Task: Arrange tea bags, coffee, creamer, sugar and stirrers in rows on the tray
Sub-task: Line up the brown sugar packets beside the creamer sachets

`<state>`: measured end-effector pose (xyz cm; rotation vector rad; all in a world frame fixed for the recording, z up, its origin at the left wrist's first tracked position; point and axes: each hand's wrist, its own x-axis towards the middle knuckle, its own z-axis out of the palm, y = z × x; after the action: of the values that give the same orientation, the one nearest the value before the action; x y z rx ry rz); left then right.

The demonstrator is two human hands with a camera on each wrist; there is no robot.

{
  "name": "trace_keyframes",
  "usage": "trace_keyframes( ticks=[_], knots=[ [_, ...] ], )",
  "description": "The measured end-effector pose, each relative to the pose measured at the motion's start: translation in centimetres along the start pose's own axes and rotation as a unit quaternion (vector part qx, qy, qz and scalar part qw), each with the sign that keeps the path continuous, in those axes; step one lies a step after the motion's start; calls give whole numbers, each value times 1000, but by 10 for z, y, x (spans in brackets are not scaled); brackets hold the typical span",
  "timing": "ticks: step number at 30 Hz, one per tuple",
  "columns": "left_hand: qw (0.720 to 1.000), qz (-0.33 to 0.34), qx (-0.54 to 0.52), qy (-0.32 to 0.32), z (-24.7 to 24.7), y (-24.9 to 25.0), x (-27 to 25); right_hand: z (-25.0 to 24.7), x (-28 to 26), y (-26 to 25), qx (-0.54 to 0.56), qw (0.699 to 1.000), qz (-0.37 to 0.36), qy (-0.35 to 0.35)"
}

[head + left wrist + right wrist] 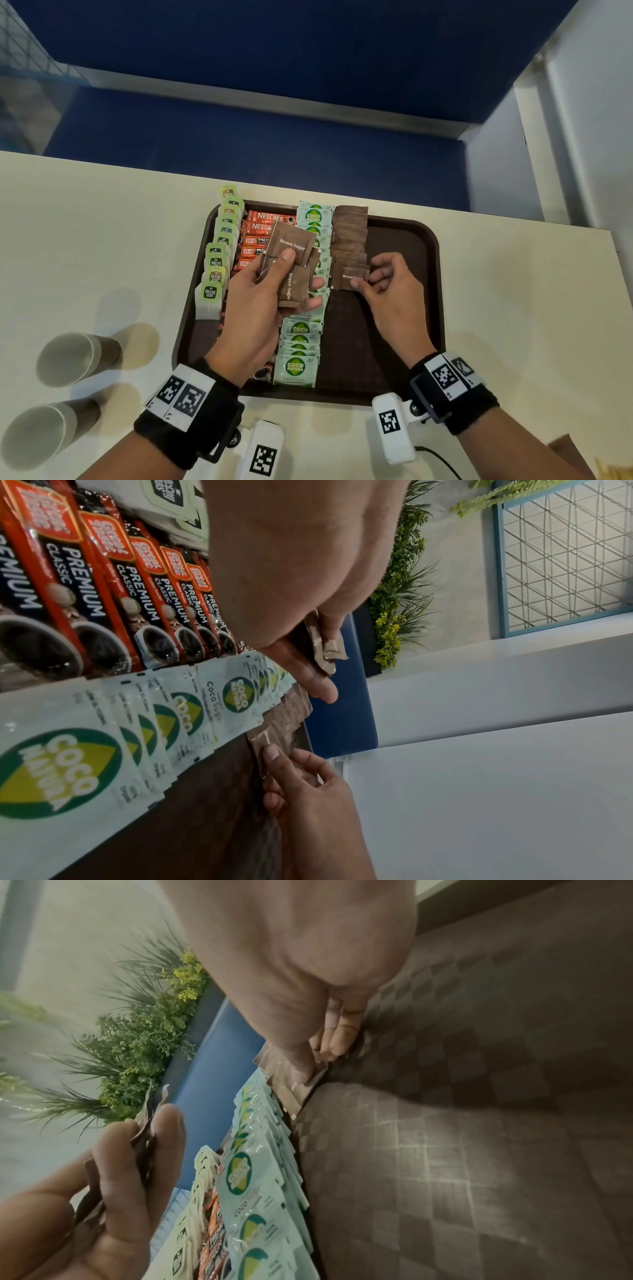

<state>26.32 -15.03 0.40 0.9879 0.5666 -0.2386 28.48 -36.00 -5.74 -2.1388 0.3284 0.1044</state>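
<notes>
A fan of brown sugar sachets [293, 270] sits gripped between thumb and fingers of the left hand [260, 308] above the tray [407, 308], while just beside it the right hand [390, 291] pinches the nearest sachet [349, 277] of the tray's brown sugar row.

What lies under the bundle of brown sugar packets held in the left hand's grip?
Below the brown sugar packets in the left hand run the coco sugar row and coffee sachets on the tray. The sachets directly beneath the hand are covered.
</notes>
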Motion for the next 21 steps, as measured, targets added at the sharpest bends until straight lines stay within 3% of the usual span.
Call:
trace_keyframes(
  ticks=[16,18,21],
  knots=[
    [1000,3,-3,2,2,1,1,0,-1,-12,-14,1000,6,26],
    [1000,1,1,-2,3,-1,1,-5,-5,-22,18,999,-10,44],
    [1000,-5,11,-13,6,-5,-1,-9,-13,-47,136,990,-5,-26]
  ],
)
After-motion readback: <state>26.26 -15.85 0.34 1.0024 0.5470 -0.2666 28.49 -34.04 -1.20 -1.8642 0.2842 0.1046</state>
